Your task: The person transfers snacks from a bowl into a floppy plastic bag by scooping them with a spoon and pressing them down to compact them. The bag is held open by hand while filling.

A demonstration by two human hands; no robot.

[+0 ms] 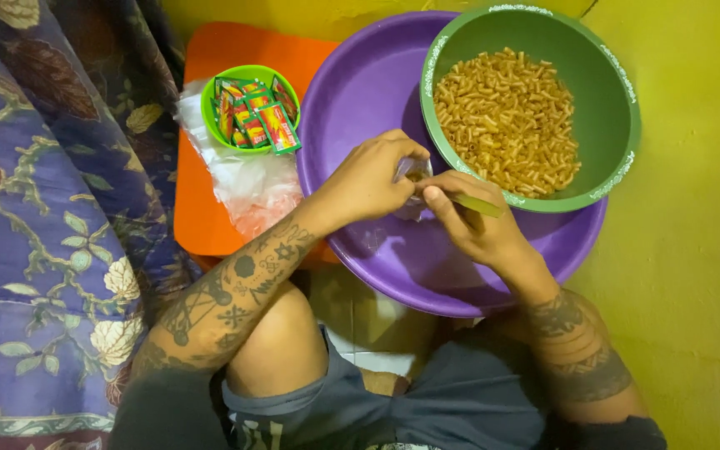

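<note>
Small clear plastic bag (411, 171) pinched between left hand (368, 179) fingers (406, 150) and right hand (472, 221) fingers (435, 196). Held over purple basin (360, 92), beside green bowl (610, 108) of macaroni (506, 117).

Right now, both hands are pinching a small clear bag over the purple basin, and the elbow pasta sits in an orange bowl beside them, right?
Not quite: the bowl holding the elbow pasta is green, not orange, as the head view shows. The rest holds: the left hand and right hand pinch a small clear bag over the purple basin.
</note>
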